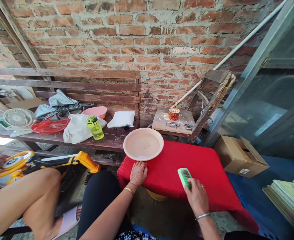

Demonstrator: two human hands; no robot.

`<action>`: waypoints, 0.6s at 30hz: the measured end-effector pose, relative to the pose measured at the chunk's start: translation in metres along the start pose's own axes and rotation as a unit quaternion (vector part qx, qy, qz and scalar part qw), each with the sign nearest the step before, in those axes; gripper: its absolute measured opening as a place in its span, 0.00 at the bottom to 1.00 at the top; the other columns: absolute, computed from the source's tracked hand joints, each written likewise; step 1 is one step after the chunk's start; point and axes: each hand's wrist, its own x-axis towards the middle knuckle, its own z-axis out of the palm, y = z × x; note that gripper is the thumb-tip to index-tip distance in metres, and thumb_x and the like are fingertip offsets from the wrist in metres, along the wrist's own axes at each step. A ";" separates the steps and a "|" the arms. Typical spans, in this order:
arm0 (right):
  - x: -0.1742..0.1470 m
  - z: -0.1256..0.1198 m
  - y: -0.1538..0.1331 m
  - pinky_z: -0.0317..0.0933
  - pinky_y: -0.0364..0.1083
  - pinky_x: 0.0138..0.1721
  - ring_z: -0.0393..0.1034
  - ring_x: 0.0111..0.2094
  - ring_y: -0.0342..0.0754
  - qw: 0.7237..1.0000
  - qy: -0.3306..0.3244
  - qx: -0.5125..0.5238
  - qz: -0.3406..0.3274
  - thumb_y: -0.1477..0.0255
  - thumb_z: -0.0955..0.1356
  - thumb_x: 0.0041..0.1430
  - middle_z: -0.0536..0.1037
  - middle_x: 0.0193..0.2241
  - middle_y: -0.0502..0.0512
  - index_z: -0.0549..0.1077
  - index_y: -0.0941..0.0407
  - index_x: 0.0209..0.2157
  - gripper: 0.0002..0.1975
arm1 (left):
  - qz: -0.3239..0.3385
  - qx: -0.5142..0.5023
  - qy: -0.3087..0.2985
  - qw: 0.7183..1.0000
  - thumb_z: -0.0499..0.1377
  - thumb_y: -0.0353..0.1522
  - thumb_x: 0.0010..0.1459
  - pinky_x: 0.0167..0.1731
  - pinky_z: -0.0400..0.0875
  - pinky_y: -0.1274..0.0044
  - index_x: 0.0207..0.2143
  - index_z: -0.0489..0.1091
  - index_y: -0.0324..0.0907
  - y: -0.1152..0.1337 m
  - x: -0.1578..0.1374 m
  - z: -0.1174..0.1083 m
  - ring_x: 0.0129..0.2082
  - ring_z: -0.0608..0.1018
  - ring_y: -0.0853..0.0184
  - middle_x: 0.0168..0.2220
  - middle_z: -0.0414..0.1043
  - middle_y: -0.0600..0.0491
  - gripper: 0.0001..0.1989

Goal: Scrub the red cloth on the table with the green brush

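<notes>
My right hand [197,197] is closed around a pale green scrubbing brush [184,177], holding it over the right part of the red cloth [199,160]. The brush is tilted, with its darker green bristles partly showing. My left hand [138,173] lies on the cloth's near edge, fingers stretched forward to the near rim of a pale pink basin [144,141]. Whether the fingertips touch the rim I cannot tell. The basin stands upright on the cloth at its back left corner; a small whitish patch shows inside near the front.
A wooden bench [112,136] at the back left bears a green bottle [95,127], a fan [18,117] and bags. Padlocks [172,124] lie on a chair [159,120]. A cardboard box [239,156] stands right. Another person's leg [37,190] and a yellow toy [87,161] are left.
</notes>
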 end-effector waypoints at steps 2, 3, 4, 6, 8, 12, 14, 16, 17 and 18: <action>0.002 -0.010 0.037 0.60 0.50 0.38 0.70 0.35 0.55 0.998 0.010 -0.036 0.057 0.67 0.65 0.59 0.75 0.35 0.58 0.71 0.53 0.40 0.08 | -0.003 0.003 -0.011 1.000 0.53 0.27 0.61 0.45 0.65 0.68 0.38 0.73 0.43 0.000 0.001 -0.001 0.42 0.76 0.58 0.39 0.77 0.49 0.09; 0.001 -0.015 0.051 0.60 0.51 0.37 0.70 0.35 0.56 0.995 0.016 -0.051 0.082 0.66 0.64 0.60 0.75 0.34 0.60 0.71 0.54 0.40 0.09 | -0.005 0.005 -0.016 1.000 0.53 0.27 0.62 0.45 0.65 0.68 0.38 0.73 0.43 0.000 0.001 -0.001 0.42 0.76 0.58 0.39 0.77 0.48 0.09; 0.001 -0.019 0.060 0.60 0.52 0.37 0.70 0.34 0.57 0.993 0.023 -0.057 0.102 0.66 0.63 0.60 0.74 0.34 0.61 0.71 0.55 0.40 0.10 | -0.008 0.008 -0.019 1.000 0.53 0.27 0.62 0.45 0.65 0.68 0.38 0.73 0.43 0.001 0.001 -0.002 0.43 0.76 0.58 0.39 0.77 0.48 0.09; -0.001 -0.022 0.061 0.60 0.52 0.37 0.70 0.34 0.58 0.992 0.034 -0.041 0.116 0.66 0.62 0.61 0.74 0.33 0.62 0.71 0.55 0.39 0.10 | -0.014 0.011 -0.024 1.000 0.52 0.27 0.62 0.46 0.64 0.68 0.38 0.73 0.43 0.001 0.002 -0.003 0.43 0.75 0.58 0.40 0.77 0.48 0.09; -0.004 -0.019 0.039 0.61 0.51 0.38 0.70 0.36 0.56 0.995 0.035 -0.001 0.098 0.67 0.63 0.60 0.74 0.34 0.59 0.70 0.54 0.39 0.08 | -0.017 0.012 -0.032 0.999 0.52 0.28 0.62 0.46 0.64 0.68 0.38 0.73 0.43 0.002 0.003 -0.003 0.44 0.75 0.58 0.40 0.77 0.48 0.09; -0.012 -0.003 -0.036 0.61 0.47 0.42 0.69 0.38 0.51 0.999 0.006 0.050 -0.001 0.70 0.65 0.60 0.75 0.36 0.54 0.71 0.51 0.38 0.05 | -0.023 0.018 -0.049 0.998 0.51 0.28 0.63 0.47 0.63 0.67 0.40 0.73 0.42 0.002 0.004 -0.005 0.45 0.75 0.58 0.42 0.76 0.47 0.11; -0.013 0.001 -0.063 0.60 0.47 0.42 0.68 0.38 0.50 0.999 -0.004 0.038 -0.035 0.72 0.66 0.60 0.74 0.36 0.54 0.72 0.51 0.38 0.05 | -0.026 0.027 -0.057 0.998 0.51 0.28 0.63 0.47 0.63 0.67 0.40 0.73 0.42 0.002 0.004 -0.006 0.46 0.75 0.58 0.43 0.76 0.47 0.11; -0.010 -0.001 -0.069 0.59 0.47 0.41 0.68 0.38 0.51 0.999 -0.011 0.007 -0.034 0.73 0.66 0.59 0.74 0.36 0.54 0.73 0.51 0.38 0.06 | -0.023 0.036 -0.065 0.997 0.51 0.28 0.63 0.47 0.63 0.68 0.40 0.73 0.42 0.001 0.005 -0.006 0.45 0.75 0.58 0.43 0.76 0.47 0.11; -0.008 -0.004 -0.063 0.59 0.47 0.41 0.68 0.38 0.51 1.000 -0.016 -0.009 -0.023 0.73 0.67 0.59 0.74 0.36 0.55 0.73 0.51 0.39 0.06 | -0.020 0.038 -0.068 0.997 0.51 0.28 0.63 0.47 0.62 0.68 0.40 0.73 0.42 0.000 0.005 -0.005 0.45 0.75 0.58 0.43 0.76 0.47 0.11; -0.006 -0.008 -0.051 0.59 0.47 0.41 0.68 0.38 0.52 0.999 -0.021 -0.023 -0.007 0.72 0.67 0.59 0.74 0.36 0.55 0.74 0.51 0.39 0.07 | -0.019 0.039 -0.069 0.997 0.51 0.28 0.63 0.47 0.62 0.68 0.40 0.73 0.42 0.000 0.005 -0.005 0.45 0.74 0.58 0.43 0.76 0.47 0.11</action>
